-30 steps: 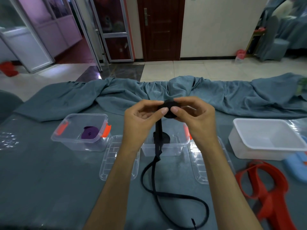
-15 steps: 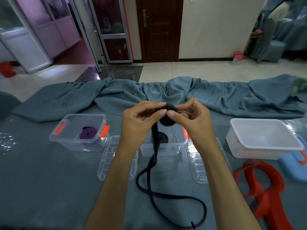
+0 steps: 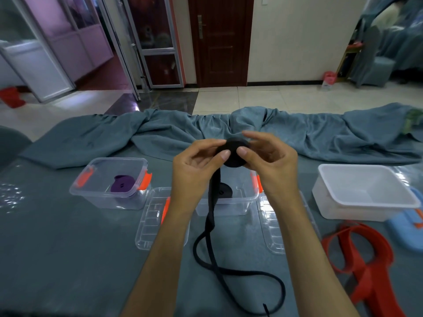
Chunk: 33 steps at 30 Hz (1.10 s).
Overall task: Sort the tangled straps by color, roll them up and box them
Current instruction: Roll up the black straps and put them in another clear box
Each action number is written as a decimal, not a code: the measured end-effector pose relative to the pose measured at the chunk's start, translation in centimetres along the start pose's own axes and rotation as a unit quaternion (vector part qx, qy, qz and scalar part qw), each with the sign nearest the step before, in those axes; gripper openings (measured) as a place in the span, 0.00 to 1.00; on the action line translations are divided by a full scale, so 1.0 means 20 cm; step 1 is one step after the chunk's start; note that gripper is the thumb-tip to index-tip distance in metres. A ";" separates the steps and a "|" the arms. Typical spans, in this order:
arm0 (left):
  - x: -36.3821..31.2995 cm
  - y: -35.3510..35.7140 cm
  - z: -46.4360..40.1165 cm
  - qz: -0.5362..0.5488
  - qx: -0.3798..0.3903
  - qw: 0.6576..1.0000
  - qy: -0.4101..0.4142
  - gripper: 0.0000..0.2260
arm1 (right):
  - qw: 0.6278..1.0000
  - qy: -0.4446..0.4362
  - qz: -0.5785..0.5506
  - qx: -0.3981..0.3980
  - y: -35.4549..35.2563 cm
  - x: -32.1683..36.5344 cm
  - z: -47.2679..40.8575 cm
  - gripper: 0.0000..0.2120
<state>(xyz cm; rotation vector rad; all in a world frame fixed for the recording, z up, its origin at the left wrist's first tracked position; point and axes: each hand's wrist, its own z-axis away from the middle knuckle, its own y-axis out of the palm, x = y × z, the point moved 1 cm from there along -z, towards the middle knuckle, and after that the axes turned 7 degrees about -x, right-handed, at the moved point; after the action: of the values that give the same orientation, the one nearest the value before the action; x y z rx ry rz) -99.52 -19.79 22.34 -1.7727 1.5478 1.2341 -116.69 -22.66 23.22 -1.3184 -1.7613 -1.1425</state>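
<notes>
1. Two hands are up in front of me on the black strap (image 3: pixel 214 216): my left hand (image 3: pixel 194 170) pinches the black roll (image 3: pixel 233 153) between thumb and fingers, and my right hand (image 3: pixel 267 161) pinches its other side with the thumb, the upper fingers lifted and spread.
2. Compared with a second ago the roll looks slightly fatter, and the loose tail on the table (image 3: pixel 57 248) has drawn in a little; its loop and frayed end lie nearer to me than the boxes.
3. That tells me the winding is going forward, though a good length is still to take up.
4. Behind the hanging strap stands the middle clear box (image 3: pixel 231 203), with one black roll already inside; this one belongs there, I judge.
5. Left of it, the box with the purple roll (image 3: pixel 122 185) is already served.
6. At my right the red straps (image 3: pixel 366 259) lie unrolled before the white tub (image 3: pixel 357 191), so that colour remains.
</notes>
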 end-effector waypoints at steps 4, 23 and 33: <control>-0.01 -0.07 -0.04 -0.029 0.065 0.997 -0.001 0.13 | 0.998 0.054 0.007 0.043 -0.04 -0.01 -0.02 0.09; 0.01 -0.07 -0.07 -0.045 0.039 0.998 0.004 0.12 | 0.998 0.019 0.034 0.047 -0.05 -0.04 -0.04 0.10; 0.00 -0.07 -0.07 -0.034 0.044 0.998 0.022 0.14 | 0.999 0.003 0.017 0.036 -0.03 -0.03 -0.04 0.11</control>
<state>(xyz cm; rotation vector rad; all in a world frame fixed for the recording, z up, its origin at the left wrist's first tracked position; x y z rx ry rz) -97.78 -20.64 22.66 -1.7915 1.5298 1.0853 -117.16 -23.67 22.90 -1.2961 -1.7515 -1.0534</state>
